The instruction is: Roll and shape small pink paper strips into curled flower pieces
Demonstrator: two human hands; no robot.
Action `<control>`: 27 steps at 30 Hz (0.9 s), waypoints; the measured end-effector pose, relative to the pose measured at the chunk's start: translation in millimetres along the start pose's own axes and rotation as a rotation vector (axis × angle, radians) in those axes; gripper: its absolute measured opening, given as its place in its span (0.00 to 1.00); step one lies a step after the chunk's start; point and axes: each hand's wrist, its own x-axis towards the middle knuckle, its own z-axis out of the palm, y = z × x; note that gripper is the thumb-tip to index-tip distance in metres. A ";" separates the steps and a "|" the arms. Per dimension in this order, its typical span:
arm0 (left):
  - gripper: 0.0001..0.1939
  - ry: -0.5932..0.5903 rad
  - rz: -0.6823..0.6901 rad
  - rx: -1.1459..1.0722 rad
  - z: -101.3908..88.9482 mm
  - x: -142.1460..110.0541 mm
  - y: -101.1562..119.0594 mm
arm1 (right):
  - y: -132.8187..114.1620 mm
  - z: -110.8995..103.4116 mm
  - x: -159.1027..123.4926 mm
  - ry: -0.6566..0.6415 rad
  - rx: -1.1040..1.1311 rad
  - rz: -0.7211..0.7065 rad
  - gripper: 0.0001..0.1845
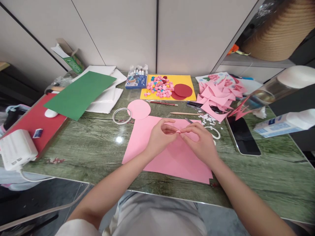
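Both hands meet above a pink paper sheet [167,160] on the table. Between its thumb and fingers, my left hand [161,132] pinches one side of a small pink paper piece [178,131]. The other side is pinched by my right hand [200,139]. Behind the right hand a metal blade tip [189,121] and a white loop handle [215,132] show, apparently scissors; whether the hand carries them I cannot tell. A pink paper circle [139,109] overlaps the sheet's upper left corner. A roll of tape [122,116] lies beside that circle.
At the back, yellow paper [157,97] bears small coloured paper bits [161,87] and dark red circles [183,90]. Pink scraps [216,95], a phone [242,136] and a carton [283,124] stand or lie right. Green paper [81,93] and a white charger [18,149] are left.
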 end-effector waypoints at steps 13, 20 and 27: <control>0.21 0.022 -0.114 -0.312 4.9 -2.2 -2.9 | 10.0 13.0 -0.5 0.050 0.270 0.131 0.05; 0.17 0.108 -0.124 -0.341 10.3 -4.2 -2.5 | 6.5 22.2 -5.3 0.069 0.389 0.277 0.08; 0.21 0.013 -0.163 -0.219 3.1 -0.6 0.6 | 13.0 8.0 2.4 -0.130 0.357 0.246 0.07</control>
